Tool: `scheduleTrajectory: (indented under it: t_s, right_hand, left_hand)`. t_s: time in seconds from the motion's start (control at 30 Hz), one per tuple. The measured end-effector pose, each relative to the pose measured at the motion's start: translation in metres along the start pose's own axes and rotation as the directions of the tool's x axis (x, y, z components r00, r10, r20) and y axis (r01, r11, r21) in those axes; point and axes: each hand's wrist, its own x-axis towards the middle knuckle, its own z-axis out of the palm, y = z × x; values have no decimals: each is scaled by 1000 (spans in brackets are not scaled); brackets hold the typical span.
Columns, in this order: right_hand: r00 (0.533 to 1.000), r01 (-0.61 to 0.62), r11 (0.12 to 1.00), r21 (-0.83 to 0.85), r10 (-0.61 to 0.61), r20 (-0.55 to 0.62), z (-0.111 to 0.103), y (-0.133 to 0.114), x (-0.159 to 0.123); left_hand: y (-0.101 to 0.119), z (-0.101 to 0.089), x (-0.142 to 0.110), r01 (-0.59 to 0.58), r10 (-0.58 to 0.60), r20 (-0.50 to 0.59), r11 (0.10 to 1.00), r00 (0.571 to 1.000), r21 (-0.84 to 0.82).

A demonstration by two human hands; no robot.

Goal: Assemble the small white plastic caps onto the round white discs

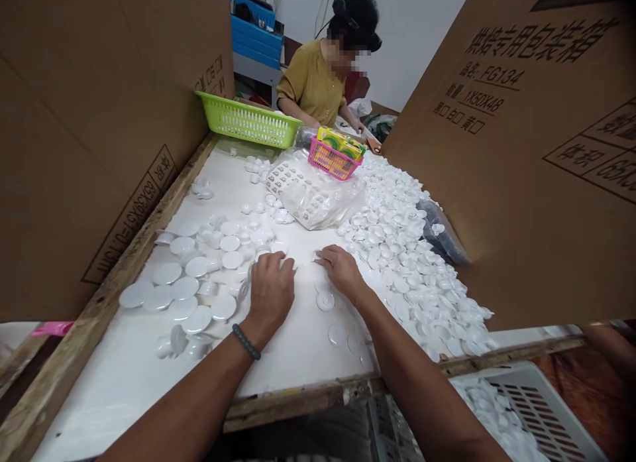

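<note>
My left hand (271,286) lies palm down on the white table top (298,356), fingers curled at a small white piece that I cannot make out. My right hand (340,268) is opposite it, fingertips pinched toward the same spot. A green bead bracelet (246,341) is on my left wrist. To the left lie several flat white round lids (183,289). On the right a large heap of small white caps (412,263) reaches along the table. A few lone white discs (325,301) lie under my right forearm.
Tall cardboard boxes (536,144) stand at both sides. A clear plastic bag (313,197), a pink basket (332,158) and a green basket (248,120) sit at the far end, where another person in a mustard top (313,84) works. A white crate (511,409) of caps sits below the near edge.
</note>
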Motion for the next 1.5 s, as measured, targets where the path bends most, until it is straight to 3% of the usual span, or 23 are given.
scheduleTrajectory:
  t_s: [0.17,0.3,0.47,0.63,0.7,0.77,0.9,1.03,1.1,1.23,1.3,1.37,1.43,1.5]
  right_hand:
    - [995,-27,1000,-1,27,-96,-11,4,-25]
    - [977,-45,999,-19,40,-209,-7,7,-42]
    - [962,-21,1000,-19,15,-271,1,11,-41]
    - [940,-24,1000,-11,19,-340,-3,14,-40]
    - [932,-19,1000,18,24,-362,-6,13,-41]
    - [919,3,997,79,28,-393,-8,10,-42]
    - [901,64,976,208,32,-432,-10,1,-41]
    - [923,105,965,238,-5,-386,-9,-2,-40]
    - [928,101,964,247,-1,-373,-9,0,-40]
    - [933,96,956,279,11,-361,-9,0,-40]
    - [938,107,952,286,-2,-346,-9,-2,-40]
    - [946,118,949,292,-17,-324,-8,-5,-40]
    - [954,114,946,304,-19,-298,-7,-6,-40]
    - [962,108,944,310,-20,-274,-4,-6,-41]
  left_hand:
    - [16,10,3,-102,117,142,989,983,-111]
    - [20,8,3,-80,98,225,993,969,-90]
    - [29,-1,11,24,-14,342,999,940,-25]
    - [42,14,26,44,-12,463,997,887,-58]
    - [42,20,29,94,-30,475,989,880,-112]
    - [37,20,28,124,-45,431,980,901,-158]
    - [24,12,19,-7,60,278,982,959,-189]
    - [18,2,9,12,45,278,980,959,-198]
    - [17,-7,6,57,12,349,981,937,-186]
    - [15,-30,-10,36,61,545,985,836,-166]
    - [13,-35,-21,2,107,590,984,800,-181]
    - [13,-34,-28,19,105,604,981,790,-194]
    - [13,-28,-27,63,62,578,979,814,-194]
    - [14,-22,-19,59,27,481,985,876,-163]
